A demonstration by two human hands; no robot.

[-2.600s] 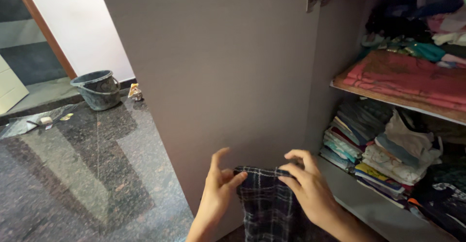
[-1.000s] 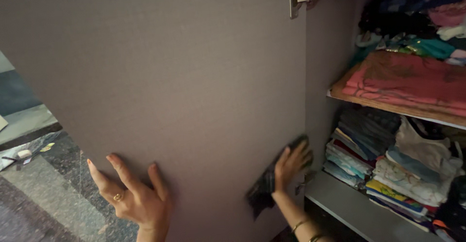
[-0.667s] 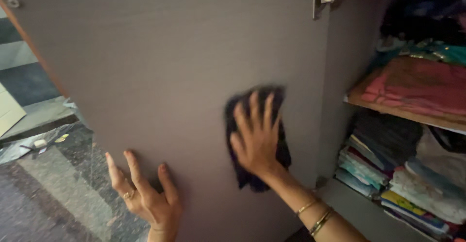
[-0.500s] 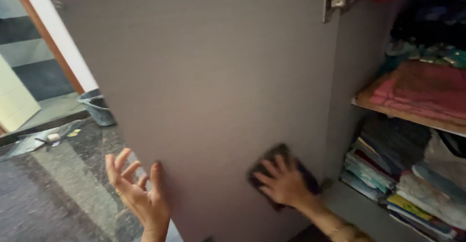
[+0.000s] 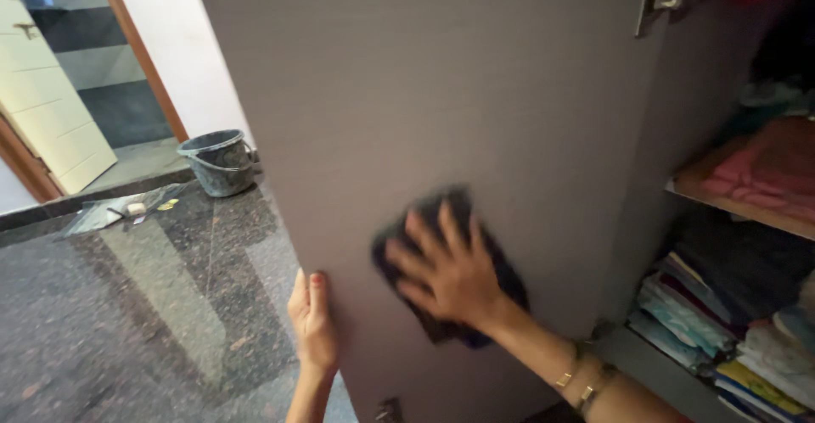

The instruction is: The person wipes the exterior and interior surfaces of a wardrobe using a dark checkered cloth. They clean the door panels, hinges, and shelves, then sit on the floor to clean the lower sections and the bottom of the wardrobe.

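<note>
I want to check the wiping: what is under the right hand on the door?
Under the right hand lies a dark cloth, pressed flat against the grey wardrobe door. The door surface beneath the cloth is hidden.

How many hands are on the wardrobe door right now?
2: the left hand grips the door's outer edge; the right hand presses a dark cloth flat on its face.

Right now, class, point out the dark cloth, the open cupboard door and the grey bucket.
dark cloth (image 5: 501, 283): head view, right edge beside the hand.
cupboard door (image 5: 441, 92): head view, bare middle of its panel.
grey bucket (image 5: 222, 167): head view, its side wall.
</note>
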